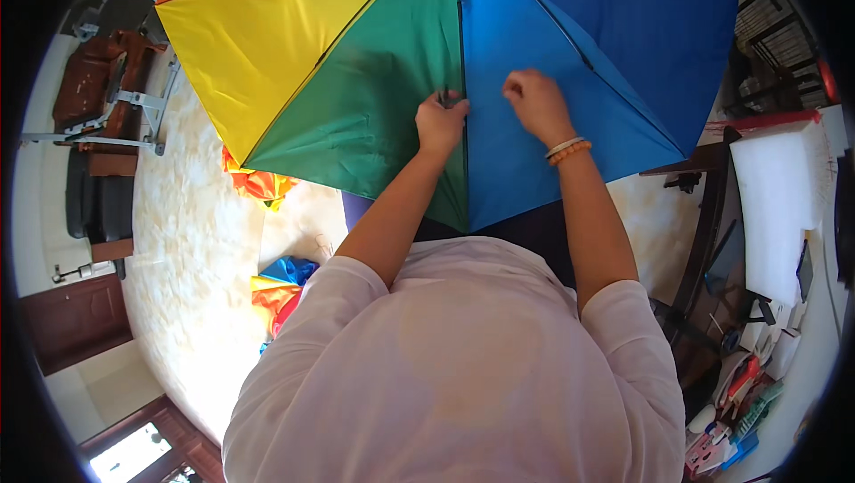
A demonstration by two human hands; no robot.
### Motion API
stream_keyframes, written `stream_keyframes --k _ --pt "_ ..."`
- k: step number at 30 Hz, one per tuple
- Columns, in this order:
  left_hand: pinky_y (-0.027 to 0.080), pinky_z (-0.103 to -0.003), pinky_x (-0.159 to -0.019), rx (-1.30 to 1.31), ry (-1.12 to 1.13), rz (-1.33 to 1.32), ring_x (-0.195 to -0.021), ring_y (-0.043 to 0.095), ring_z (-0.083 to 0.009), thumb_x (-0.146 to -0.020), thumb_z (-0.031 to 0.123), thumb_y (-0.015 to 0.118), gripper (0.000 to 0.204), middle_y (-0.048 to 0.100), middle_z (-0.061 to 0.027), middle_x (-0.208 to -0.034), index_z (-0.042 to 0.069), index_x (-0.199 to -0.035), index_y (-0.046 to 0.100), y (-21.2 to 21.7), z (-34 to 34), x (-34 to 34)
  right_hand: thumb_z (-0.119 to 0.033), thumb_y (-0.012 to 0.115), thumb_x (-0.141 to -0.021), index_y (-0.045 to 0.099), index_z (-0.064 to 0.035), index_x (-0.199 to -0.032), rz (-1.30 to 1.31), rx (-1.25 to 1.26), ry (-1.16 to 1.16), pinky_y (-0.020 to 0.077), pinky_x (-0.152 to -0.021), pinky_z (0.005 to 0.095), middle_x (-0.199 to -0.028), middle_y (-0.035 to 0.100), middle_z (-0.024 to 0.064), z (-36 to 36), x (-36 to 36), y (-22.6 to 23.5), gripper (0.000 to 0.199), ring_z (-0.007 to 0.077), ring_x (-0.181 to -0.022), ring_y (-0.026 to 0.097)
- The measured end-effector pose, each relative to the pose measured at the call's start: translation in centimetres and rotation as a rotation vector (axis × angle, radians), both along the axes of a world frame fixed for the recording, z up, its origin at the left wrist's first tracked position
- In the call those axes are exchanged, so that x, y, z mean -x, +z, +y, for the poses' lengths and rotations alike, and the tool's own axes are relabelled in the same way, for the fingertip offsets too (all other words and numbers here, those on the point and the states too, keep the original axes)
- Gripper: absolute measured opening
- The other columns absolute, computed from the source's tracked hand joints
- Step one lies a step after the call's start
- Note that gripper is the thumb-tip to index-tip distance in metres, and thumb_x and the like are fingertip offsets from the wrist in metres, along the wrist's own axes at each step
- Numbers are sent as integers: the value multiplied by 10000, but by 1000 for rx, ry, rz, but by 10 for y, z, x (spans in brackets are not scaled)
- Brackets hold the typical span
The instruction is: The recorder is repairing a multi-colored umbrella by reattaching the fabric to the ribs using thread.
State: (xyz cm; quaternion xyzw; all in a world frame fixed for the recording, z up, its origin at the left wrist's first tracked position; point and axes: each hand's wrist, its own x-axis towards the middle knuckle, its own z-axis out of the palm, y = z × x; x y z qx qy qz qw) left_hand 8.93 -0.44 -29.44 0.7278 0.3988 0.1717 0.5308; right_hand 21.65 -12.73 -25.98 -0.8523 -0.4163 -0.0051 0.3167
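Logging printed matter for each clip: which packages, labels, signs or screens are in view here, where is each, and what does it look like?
Dark flat screen: right, leaning at the desk edge, thin black panel, unlit.
Small packages: lower right on the desk, a jumble of pink, red, green and white packs; too small to tell apart.
White foam-like sheet: right, on the desk, blank rectangular slab.
No labels or signs show on the rainbow umbrella under the hands.

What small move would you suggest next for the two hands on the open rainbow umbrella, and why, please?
Probably draw the right hand leftward to the seam, since the left hand already pinches a small dark piece where the green and blue panels of the umbrella meet, while the right rests on blue fabric beside it.
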Motion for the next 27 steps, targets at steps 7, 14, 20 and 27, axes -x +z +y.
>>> stream_keyframes --k 7,14,20,27 --pt "347 -157 -441 606 132 -159 -542 448 -42 -839 48 615 228 668 -78 -819 -32 -1053 618 22 4 15 -77 617 -764 635 -58 -807 133 43 -168 454 -593 352 -769 601 51 34 43 -22 50 228 -635 565" --pt "345 -166 -451 571 156 -157 -534 456 -55 -829 58 601 164 663 -61 -773 -7 -972 651 21 4 13 -52 601 -751 636 -61 -809 39 -31 -90 452 -588 353 -763 596 40 34 55 -31 69 228 -632 562" --pt "341 -166 -448 580 152 -156 -532 460 -62 -844 69 594 163 654 -58 -760 -7 -976 653 19 7 11 -48 602 -751 623 -62 -807 122 -44 -76 449 -592 354 -764 586 37 34 53 -29 61 234 -640 558" --pt "352 -180 -450 599 165 -194 -520 466 -78 -861 83 584 130 626 -57 -713 -7 -931 647 22 4 5 -50 604 -765 599 -57 -778 66 -159 -64 445 -598 357 -765 573 41 45 50 -34 16 237 -653 552"
